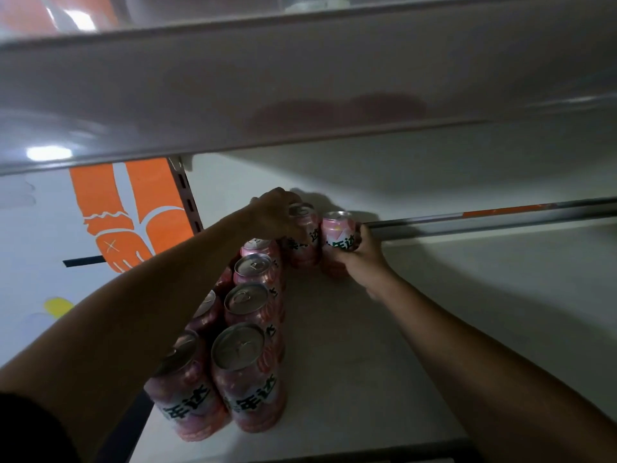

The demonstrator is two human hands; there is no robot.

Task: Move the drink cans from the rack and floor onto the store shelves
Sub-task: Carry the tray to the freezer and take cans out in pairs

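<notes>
Pink cans (248, 375), white shelf (417, 312)

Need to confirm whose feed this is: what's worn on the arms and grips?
Left grip and right grip are bare hands, no gloves. The left forearm and right forearm are bare, no watch or band showing. A dark sleeve covers the left upper arm at the corner; none shows on the right.

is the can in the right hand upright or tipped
Upright: the can shows its silver top facing up, with the right hand gripping its side.
</notes>
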